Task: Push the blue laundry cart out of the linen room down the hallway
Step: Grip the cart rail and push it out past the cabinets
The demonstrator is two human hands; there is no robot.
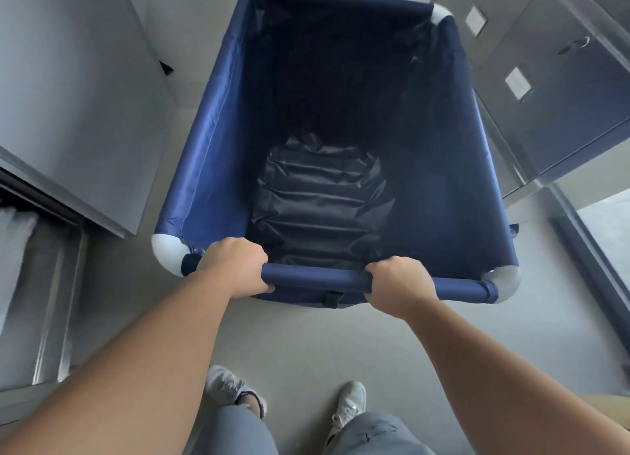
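The blue laundry cart [211, 120] fills the middle of the view, a deep fabric bin with white corner joints and a dark, empty inside. Its near top bar runs across in front of me. My left hand [235, 267] grips that bar close to the left corner, fingers curled over it. My right hand [400, 284] grips the same bar right of centre, thumb under and fingers over. Both forearms reach forward from the bottom of the view.
Steel cabinets [75, 89] stand close on the left, with an open lower shelf [44, 284] holding white linen. More steel cabinet doors [559, 79] with a ring handle line the right. Grey floor [306, 345] lies under my two feet.
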